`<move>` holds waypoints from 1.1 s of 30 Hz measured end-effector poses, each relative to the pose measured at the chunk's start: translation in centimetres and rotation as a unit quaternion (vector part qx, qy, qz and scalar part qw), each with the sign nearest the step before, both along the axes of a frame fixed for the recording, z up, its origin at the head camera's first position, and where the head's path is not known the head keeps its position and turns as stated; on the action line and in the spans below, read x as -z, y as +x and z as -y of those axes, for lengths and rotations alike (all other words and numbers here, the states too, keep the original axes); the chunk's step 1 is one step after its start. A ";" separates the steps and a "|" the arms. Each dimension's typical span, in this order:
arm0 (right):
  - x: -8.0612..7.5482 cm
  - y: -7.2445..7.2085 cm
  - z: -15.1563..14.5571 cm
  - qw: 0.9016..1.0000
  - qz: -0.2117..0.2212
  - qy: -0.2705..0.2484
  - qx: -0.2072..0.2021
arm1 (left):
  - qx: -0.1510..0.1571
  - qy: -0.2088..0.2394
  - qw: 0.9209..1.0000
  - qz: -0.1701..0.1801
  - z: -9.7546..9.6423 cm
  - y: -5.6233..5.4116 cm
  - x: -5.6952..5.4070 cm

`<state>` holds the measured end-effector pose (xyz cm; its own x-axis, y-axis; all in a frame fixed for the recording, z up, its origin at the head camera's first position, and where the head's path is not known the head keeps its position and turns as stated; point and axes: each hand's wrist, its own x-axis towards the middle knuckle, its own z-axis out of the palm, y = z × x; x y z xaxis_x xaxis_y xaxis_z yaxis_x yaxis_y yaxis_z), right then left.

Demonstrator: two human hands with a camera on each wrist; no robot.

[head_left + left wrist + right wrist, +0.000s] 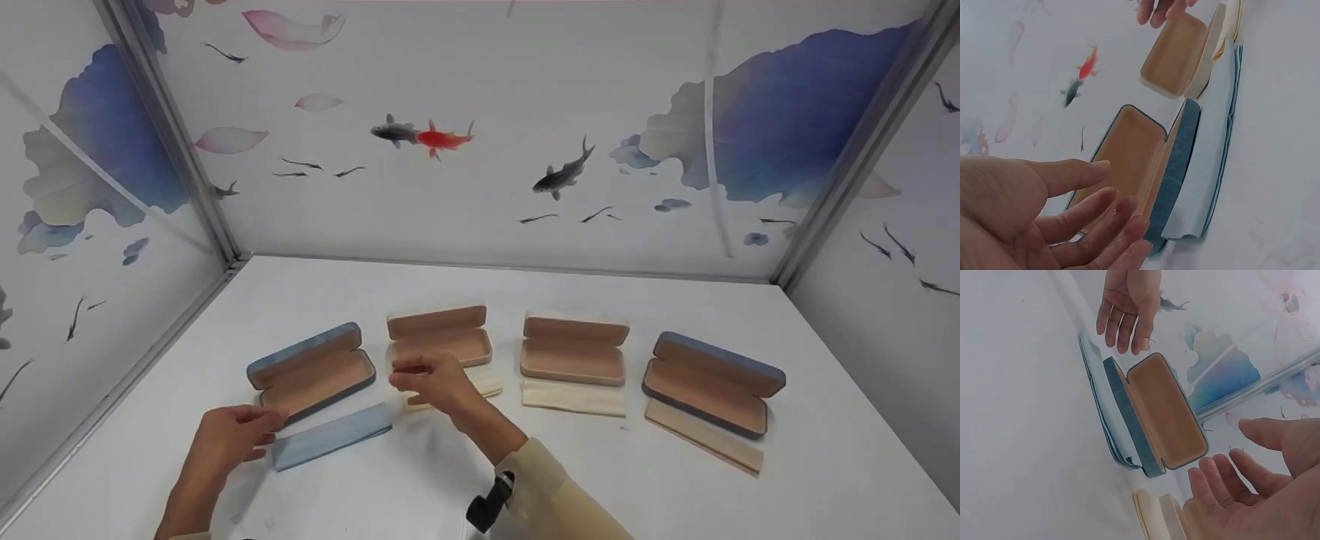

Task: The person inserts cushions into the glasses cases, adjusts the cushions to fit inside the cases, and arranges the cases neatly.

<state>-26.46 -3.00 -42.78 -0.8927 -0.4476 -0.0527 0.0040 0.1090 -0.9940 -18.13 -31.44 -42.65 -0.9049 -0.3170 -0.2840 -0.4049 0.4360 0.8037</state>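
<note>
Left blue case [319,381]: at left on the table [840,465], opened, nothing visible inside. Long axis slants from near left to far right. Blue cloth [334,436], folded into a strip, lies just beside it on the near side, roughly parallel.

Left hand [236,435]: at the case's near-left end, the nearer of the two. Fingers loosely bent, thumb apart, nothing held. Fingertips overlap the case corner in the head view; contact cannot be told.

Right hand [435,382]: beyond the case's far-right end, in front of the left cream case [459,346]. Fingers spread, thumb apart in the right wrist view; nothing held. Left blue case therefore lies between the hands, its long axis running roughly from one toward the other.

Yellow cloth [486,381]: near side of left cream case, partly hidden by the right hand. Farther right: right cream case [574,361], opened, cream cloth [574,397] on its near side; then right blue case [706,394], opened, tan cloth [705,439] likewise. Printed wall [450,217] stands at the far side.
</note>
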 end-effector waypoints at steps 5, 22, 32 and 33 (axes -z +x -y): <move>0.9 0.3 1.1 1.000 0.019 0.020 0.008 | -0.002 -0.003 0.999 0.042 0.9 -0.1 0.5; 2.8 0.7 3.2 0.991 0.007 0.131 0.010 | 0.013 -0.004 0.998 0.068 1.6 0.1 1.9; 3.0 0.8 3.5 0.983 -0.022 0.181 0.009 | 0.017 -0.025 0.999 0.040 0.9 0.2 2.4; 3.0 0.8 3.5 0.983 -0.024 0.184 0.008 | 0.018 -0.026 0.999 0.038 0.9 0.2 2.4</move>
<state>-25.65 -6.49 -45.76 -0.9048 -0.3924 -0.1654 -0.0380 0.4614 -0.8864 -17.91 -32.29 -45.03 -0.8926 -0.3003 -0.3363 -0.4469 0.4915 0.7474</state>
